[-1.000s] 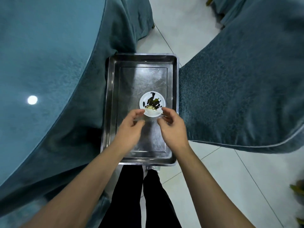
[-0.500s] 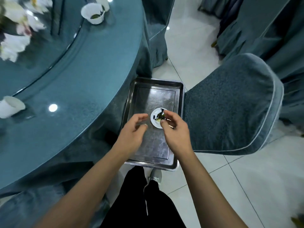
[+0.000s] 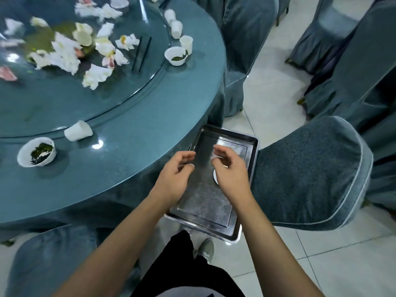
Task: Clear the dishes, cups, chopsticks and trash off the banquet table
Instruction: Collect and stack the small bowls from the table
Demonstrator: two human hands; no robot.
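Hands over tray: left hand point(image 3: 175, 174) and right hand point(image 3: 230, 171) both hover above the steel tray point(image 3: 205, 202) with fingers loosely curled, gripping nothing. A small white dish point(image 3: 215, 176) sits in the tray, mostly hidden under the right hand. Tray rests low between the tablecloth and a covered chair point(image 3: 308, 179). Remaining on the table point(image 3: 132, 133): near bowl point(image 3: 36, 151) with dark leafy scraps at the table edge, a tipped paper cup point(image 3: 78, 130) just beside it, a far bowl point(image 3: 177, 55) with greens, an upright cup point(image 3: 186, 44) touching it, black chopsticks point(image 3: 141, 54) and crumpled napkins point(image 3: 94, 76) on the glass turntable. Judgement: bowls and cups look thin and disposable, so light, easily crushed, likely to slosh (hold the near bowl by its rim, level, both sides). Tipped cup can be pinched around its body. Chopsticks are stiff and smooth; gather as a pair at mid-length. Napkins are soft, possibly damp; scoop them up.
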